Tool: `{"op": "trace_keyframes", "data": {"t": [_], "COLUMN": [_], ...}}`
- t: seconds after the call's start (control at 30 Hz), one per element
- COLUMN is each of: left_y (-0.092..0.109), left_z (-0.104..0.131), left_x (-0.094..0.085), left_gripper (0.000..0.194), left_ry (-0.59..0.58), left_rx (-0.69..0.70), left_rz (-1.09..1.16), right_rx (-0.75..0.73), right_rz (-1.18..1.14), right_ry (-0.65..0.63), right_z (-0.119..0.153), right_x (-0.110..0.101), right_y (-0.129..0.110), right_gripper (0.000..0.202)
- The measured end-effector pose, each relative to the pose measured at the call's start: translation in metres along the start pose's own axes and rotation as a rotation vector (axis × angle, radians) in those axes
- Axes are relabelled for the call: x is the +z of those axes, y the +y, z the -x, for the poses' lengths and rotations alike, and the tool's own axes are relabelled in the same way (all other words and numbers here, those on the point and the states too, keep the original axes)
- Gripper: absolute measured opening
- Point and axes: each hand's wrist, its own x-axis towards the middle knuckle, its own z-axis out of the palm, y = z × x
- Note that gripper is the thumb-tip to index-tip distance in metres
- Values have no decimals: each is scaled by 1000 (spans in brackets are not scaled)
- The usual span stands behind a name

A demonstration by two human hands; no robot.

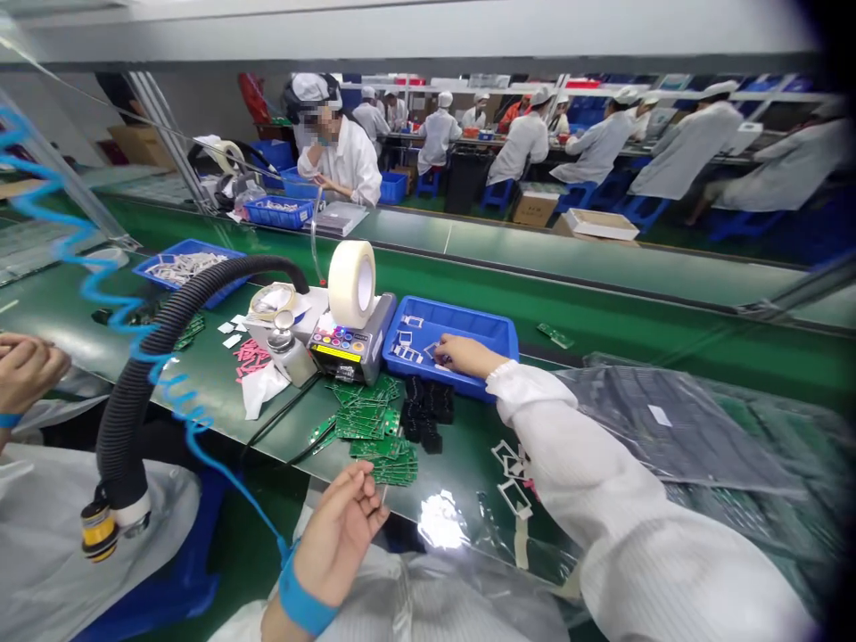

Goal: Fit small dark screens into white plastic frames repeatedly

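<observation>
My right hand (468,357) reaches into a blue plastic bin (505,343), fingers closed together at a small white rectangular frame (432,350). Several similar white frames (404,341) lie in the bin's left half. In front of my body, my left hand (341,530) is palm up with its fingers loosely curled, and I see nothing in it. Its fingertips are close to a pile of green circuit boards (384,465) at the table's front edge. Black block-shaped parts (424,415) are stacked between the boards and the bin.
A tape dispenser (348,352) carries a large tape roll (348,283), beside a metal-topped bottle (289,352). A black hose (180,303) and coiled blue cord (127,308) cross the left. Bagged boards (669,428) lie right. A neighbour's hand (27,370) shows left; a co-worker (341,147) sits opposite.
</observation>
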Motion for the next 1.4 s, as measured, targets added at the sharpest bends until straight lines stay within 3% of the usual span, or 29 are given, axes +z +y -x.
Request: {"op": "trace_keyframes", "data": {"t": [0.17,0.3,0.37,0.47,0.57,0.63,0.7,0.8,0.93,1.03,1.23,1.4], "left_y": [5,5,3,-1,-7,-11,-15,-16,-9,-5,-5,2], "left_z": [2,2,2,-1,-3,-3,-2,-1,2,6,8,8], "left_x": [-19,-16,-9,2,7,5,-1,-12,-20,-24,-49,-76], "left_gripper": [9,9,12,27,42,41,33,23,26,24,15,19], "left_ry": [64,5,-73,-228,-388,-459,-494,-459,-314,-221,-118,-74], "left_rx": [18,-4,-28,-146,-333,-403,-434,-441,-341,-272,-232,-220], "left_rz": [12,-33,-75,-105,-102,-124,-167,-162,-96,-221,-416,-371], "right_rx": [76,166,190,107,-279,-388,-430,-311,206,437,529,543], "right_rz": [18,-5,-35,-106,-329,-336,-335,-443,-432,-369,-327,-345], "right_ry": [117,356,487,582,474,423,348,266,454,495,427,524], "right_z": [14,41,65,108,144,157,163,157,127,103,91,116], "right_x": [-3,-19,-25,-19,4,21,33,43,58,72,83,60], "right_y": [14,5,-15,-70,-133,-161,-169,-149,-99,-73,-61,-60], "right_gripper": [26,19,14,18,15,17,19,13,22,25,29,26]}}
